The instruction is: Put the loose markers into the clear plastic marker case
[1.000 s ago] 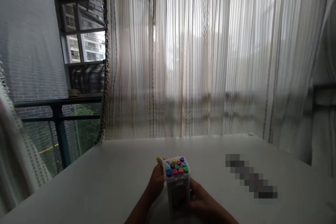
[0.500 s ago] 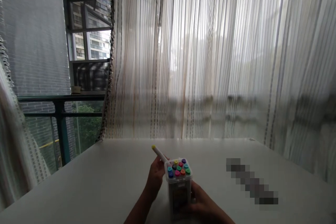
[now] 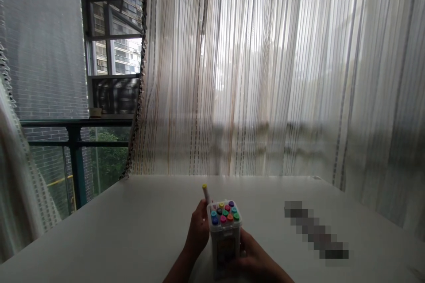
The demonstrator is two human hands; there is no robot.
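A clear plastic box of markers (image 3: pixel 226 241) stands upright in front of me, with several coloured caps showing at its open top. My right hand (image 3: pixel 250 252) wraps round the lower right side of the box. Behind the box's left edge, my left hand (image 3: pixel 198 225) grips a white marker (image 3: pixel 206 194) with a yellow end pointing up. The box hides part of the left fingers and the marker's lower portion.
The white table (image 3: pixel 149 221) spreads out to both sides. A pixelated long dark object (image 3: pixel 315 230) lies on its right part. A striped sheer curtain (image 3: pixel 249 75) hangs behind the table, and a railing (image 3: pixel 76 141) shows at the left.
The white marker has swung from a leftward slant to nearly upright, and my left hand has shifted slightly right. My right hand still holds the box.
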